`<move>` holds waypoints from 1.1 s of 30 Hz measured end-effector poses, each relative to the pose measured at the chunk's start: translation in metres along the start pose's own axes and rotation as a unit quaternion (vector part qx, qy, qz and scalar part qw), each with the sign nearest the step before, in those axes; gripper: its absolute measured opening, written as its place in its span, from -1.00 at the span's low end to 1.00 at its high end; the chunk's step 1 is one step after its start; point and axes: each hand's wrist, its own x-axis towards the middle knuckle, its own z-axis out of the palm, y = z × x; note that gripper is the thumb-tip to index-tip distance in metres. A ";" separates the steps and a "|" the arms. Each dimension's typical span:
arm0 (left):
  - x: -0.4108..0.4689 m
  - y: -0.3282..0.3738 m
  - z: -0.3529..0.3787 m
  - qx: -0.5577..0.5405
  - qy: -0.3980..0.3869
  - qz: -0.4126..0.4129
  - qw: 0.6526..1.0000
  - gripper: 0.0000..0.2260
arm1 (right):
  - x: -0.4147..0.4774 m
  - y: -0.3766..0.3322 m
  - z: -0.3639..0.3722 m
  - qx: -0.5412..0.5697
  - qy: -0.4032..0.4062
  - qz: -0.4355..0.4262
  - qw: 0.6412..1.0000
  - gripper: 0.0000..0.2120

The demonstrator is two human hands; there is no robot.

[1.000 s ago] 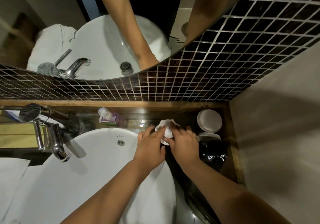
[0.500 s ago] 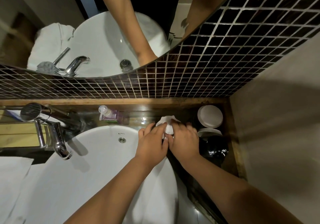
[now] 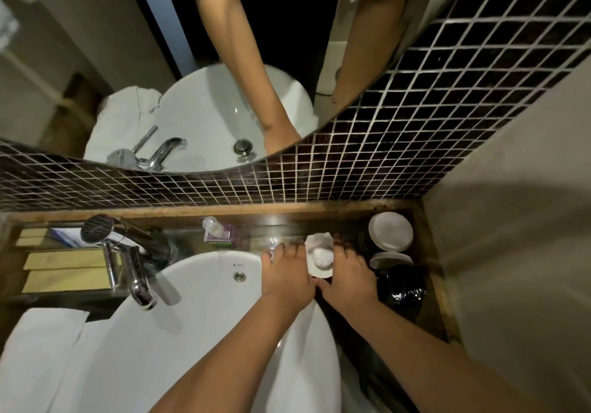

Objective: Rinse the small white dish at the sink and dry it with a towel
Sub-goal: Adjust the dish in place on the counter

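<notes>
Head view, landmark: the white sink (image 3: 198, 332); every place below is given from it.
Dish: the small white dish (image 3: 321, 255) sits on a white towel (image 3: 315, 243) on the dark counter (image 3: 351, 342), just past the sink's back-right rim.
Left hand: the left hand (image 3: 284, 276) lies over that rim, fingers spread and reaching the towel's near edge; whether it grips anything I cannot tell.
Right hand: the right hand (image 3: 347, 280) lies just right of the dish, fingers bent round the towel's side; an actual pinch is not visible.
Risk, slip: a wet dish on loose cloth could slide off towards the basin or counter.
Risk, knock: the round white lids (image 3: 390, 232) stand near, right of the dish; a wide elbow could strike them.
Writing: a small dark mark (image 3: 238, 264) above the overflow hole, too small to read.
Label: the purple bottle (image 3: 217, 233) behind the sink, text unreadable.
</notes>
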 end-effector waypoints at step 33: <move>0.004 -0.001 0.026 -0.010 0.038 -0.043 0.998 -0.47 | 0.000 0.002 0.014 -0.025 0.047 0.001 0.999 -0.15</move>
